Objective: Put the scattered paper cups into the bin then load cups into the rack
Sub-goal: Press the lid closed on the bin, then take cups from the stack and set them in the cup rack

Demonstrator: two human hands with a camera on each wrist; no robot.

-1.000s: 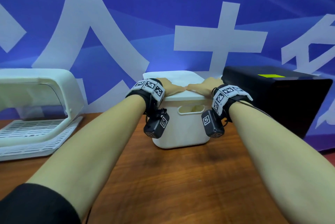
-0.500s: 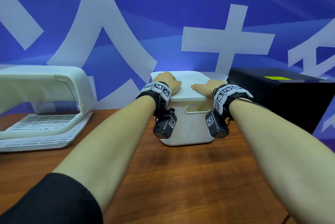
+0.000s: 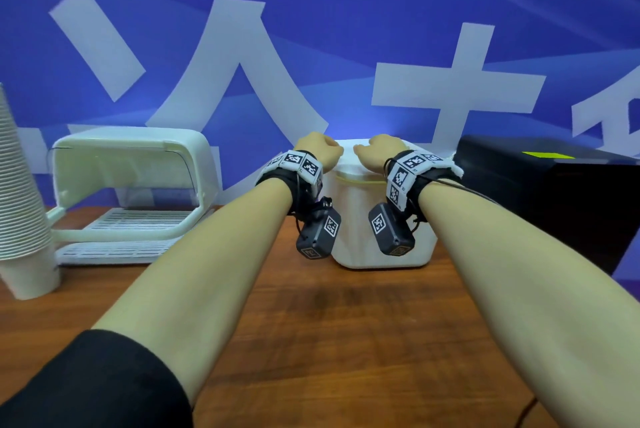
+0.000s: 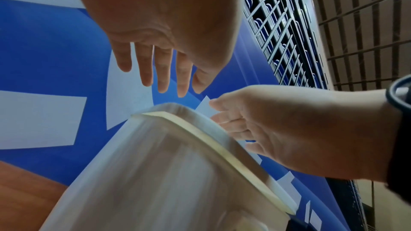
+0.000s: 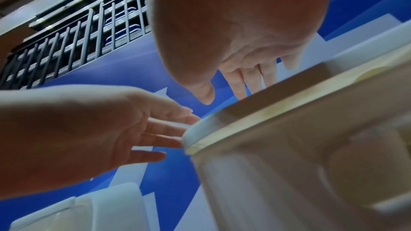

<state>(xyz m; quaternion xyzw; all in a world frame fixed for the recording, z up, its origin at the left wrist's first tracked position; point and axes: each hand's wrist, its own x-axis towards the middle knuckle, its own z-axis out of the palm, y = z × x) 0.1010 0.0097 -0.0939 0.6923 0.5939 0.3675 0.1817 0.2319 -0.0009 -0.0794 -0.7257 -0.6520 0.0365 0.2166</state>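
Note:
A white bin [image 3: 381, 230] with its lid [image 3: 348, 155] on stands at the middle back of the wooden table. My left hand [image 3: 317, 150] and right hand [image 3: 379, 150] hover side by side over the lid, wrists raised. In the left wrist view my left hand [image 4: 164, 83] hangs with straight fingers just above the lid edge [image 4: 200, 129] and holds nothing. The right wrist view shows my right hand [image 5: 244, 85] with straight fingers dropping behind the lid rim [image 5: 278, 104]. A tall stack of paper cups [image 3: 20, 202] stands upside down at the far left.
A white rack [image 3: 131, 192] with a raised hood and slotted trays sits left of the bin. A black box [image 3: 554, 202] stands close on the bin's right. A blue banner wall runs behind the table. Bare wood [image 3: 346, 341] lies in front of the bin.
Both hands lay flat on the lid before; now their wrists are lifted and the fingers point down over it. The view has swung left, bringing the cup stack into sight.

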